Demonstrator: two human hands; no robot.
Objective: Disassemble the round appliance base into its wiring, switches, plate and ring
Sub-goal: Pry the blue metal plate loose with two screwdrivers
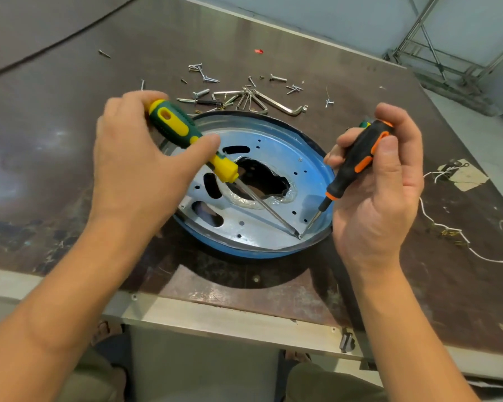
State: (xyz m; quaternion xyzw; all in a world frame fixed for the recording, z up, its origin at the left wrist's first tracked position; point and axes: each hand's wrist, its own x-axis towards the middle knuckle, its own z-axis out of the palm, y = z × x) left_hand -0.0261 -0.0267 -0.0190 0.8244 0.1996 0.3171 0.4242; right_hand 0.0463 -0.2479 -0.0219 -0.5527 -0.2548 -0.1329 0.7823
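A person is working on a round blue metal appliance base [273, 253], which is lying on a dark brown desk [70, 146] directly beneath both hands. The left hand [134, 161] is wrapping its fingers [199, 147] round a green and yellow screwdriver [186, 134]. The right hand [381, 195] is pinching a black and orange screwdriver [356, 163] between thumb and fingertips.

Both shafts are slanting down from the fingers and meeting at a small screw [299, 236] on the near edge of the silvery perforated plate [276, 158].

Beyond the fingers, loose screws and hex keys [253, 97] are lying scattered. Outside the right hand's fingers, white wiring [447, 229] with brass terminals is lying free of the base.

The wiring appears to be out already. The plate is still sitting in its blue ring [327, 181], so separating the two seems to be the remaining work. No switch is showing clearly.
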